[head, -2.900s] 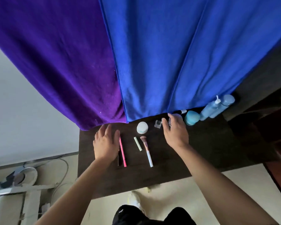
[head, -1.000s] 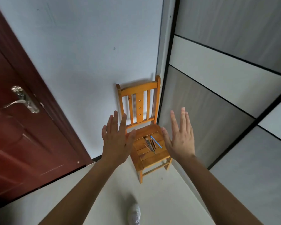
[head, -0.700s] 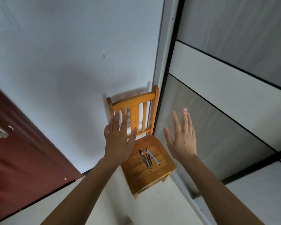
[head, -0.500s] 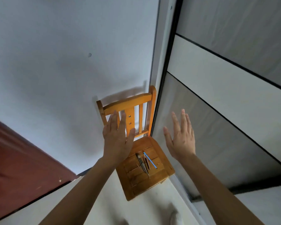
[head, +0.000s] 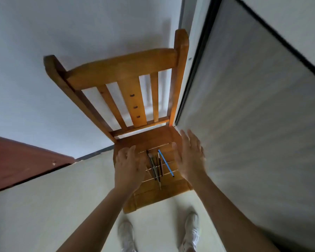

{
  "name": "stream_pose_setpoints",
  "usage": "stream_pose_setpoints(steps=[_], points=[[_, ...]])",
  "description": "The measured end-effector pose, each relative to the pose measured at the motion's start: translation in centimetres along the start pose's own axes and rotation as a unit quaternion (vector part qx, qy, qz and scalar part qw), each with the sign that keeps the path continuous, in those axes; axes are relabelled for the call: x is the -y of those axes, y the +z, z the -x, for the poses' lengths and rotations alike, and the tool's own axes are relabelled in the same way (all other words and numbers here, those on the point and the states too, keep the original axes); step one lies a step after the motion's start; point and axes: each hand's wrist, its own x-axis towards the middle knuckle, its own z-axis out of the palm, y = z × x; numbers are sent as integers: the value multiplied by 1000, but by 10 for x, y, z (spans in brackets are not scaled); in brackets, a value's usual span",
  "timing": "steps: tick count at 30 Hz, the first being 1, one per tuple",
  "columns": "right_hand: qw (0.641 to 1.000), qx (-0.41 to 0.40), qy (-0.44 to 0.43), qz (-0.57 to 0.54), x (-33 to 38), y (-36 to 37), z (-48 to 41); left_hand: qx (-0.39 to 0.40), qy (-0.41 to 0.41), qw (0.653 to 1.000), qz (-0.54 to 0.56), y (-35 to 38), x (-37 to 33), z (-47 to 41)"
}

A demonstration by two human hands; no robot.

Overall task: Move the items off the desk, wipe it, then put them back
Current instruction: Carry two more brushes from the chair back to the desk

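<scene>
A small orange wooden chair (head: 149, 195) stands against the white wall. On its slatted seat lie a blue pencil (head: 165, 162) and several dark thin sticks or brushes (head: 155, 165), side by side. My left hand (head: 129, 165) hovers over the seat's left part, fingers slightly bent, holding nothing. My right hand (head: 188, 157) is spread over the seat's right edge, also empty. The sticks lie between the two hands. The desk is out of view.
A grey sliding wardrobe panel (head: 253, 142) rises right beside the chair. A dark red door (head: 16, 164) is at the left. My two white shoes (head: 191, 231) stand on the pale floor just before the chair.
I have turned from the desk to the chair and stepped close to it. Both empty hands have come down from chest height to just above the seat and the sticks.
</scene>
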Motion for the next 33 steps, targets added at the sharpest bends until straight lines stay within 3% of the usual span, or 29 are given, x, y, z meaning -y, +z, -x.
stream_pose_setpoints(steps=[6, 13, 19, 24, 33], points=[[994, 97, 44, 12, -57, 130, 20, 92, -75, 993, 21, 126, 64, -5], [977, 182, 110, 20, -85, 214, 22, 107, -120, 987, 7, 209, 99, -12], [983, 161, 84, 6, -88, 240, 13, 87, -97, 991, -17, 224, 105, -27], [976, 159, 117, -93, -96, 240, 7, 81, -94, 992, 12, 222, 114, -33], [968, 137, 153, -145, -97, 244, 11, 53, -9, 998, -14, 217, 119, -25]])
